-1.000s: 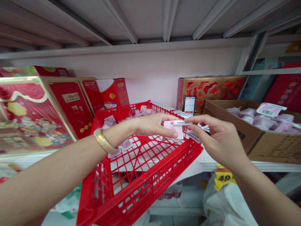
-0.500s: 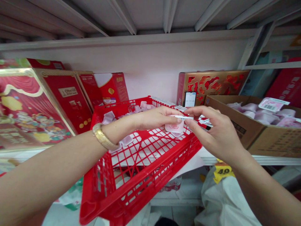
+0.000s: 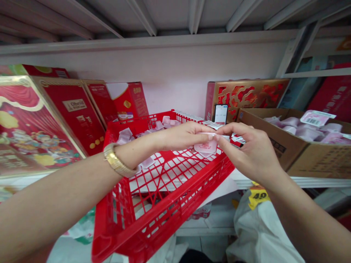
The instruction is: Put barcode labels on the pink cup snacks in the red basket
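Observation:
My left hand (image 3: pixel 186 137), with a gold bracelet on its wrist, grips a small pink-and-white cup (image 3: pixel 205 146) over the right part of a red plastic basket (image 3: pixel 164 206). From the right, my right hand (image 3: pixel 242 146) pinches a white label at the cup's upper edge, its thumb and index finger beside my left fingertips. Several pale pink cups (image 3: pixel 125 136) lie in the left and back of the basket. Strips of barcode labels (image 3: pixel 192 117) rest along the basket's back right rim.
An open cardboard box (image 3: pixel 318 159) of similar cups stands at the right. Red and gold boxes (image 3: pixel 74 113) line the left; a patterned box (image 3: pixel 246 96) and a phone (image 3: pixel 221 114) are behind. A metal shelf hangs overhead.
My right thumb and index finger have closed in towards my left fingertips at the cup's edge. The label that stuck out to the right shows less now. The view has shifted slightly.

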Motion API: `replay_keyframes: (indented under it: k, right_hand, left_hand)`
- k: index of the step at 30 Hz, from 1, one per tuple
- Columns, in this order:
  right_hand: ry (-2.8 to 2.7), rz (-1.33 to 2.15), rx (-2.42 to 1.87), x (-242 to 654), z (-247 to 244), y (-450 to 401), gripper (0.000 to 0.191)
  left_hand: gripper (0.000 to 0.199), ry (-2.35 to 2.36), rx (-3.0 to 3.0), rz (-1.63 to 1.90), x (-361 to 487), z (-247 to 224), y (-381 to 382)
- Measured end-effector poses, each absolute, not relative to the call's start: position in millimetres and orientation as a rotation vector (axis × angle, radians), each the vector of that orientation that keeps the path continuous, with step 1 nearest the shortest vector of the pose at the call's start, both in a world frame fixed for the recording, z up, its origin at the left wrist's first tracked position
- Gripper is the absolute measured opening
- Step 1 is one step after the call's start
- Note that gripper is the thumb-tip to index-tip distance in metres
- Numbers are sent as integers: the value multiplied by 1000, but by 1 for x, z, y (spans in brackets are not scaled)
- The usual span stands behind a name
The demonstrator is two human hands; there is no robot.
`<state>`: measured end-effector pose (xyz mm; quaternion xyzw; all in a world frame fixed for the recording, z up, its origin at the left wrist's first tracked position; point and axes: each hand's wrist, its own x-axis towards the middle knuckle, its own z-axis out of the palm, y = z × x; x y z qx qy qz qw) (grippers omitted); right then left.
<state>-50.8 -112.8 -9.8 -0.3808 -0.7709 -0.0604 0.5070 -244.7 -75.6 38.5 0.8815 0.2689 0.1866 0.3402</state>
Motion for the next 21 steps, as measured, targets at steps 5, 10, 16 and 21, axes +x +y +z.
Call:
replay_keyframes:
  k: [5,10,16,21]
  right_hand:
    - [-1734,-173,-969,-33,-15,-126,14]
    - [-1609,-11,-1224,17,-64,-149,22]
    - [-1715,853,-1214,33,-135,-164,35]
    - [-1561,1171,-1174,11,-142,-166,54]
  left_hand:
    - [30,730,2265,549,-244,40,-78]
    - [34,822,2178,653,-244,38,-75]
    - [38,852,1978,729,-244,32,-69]
    - [41,917,1905,720,-246,30,-64]
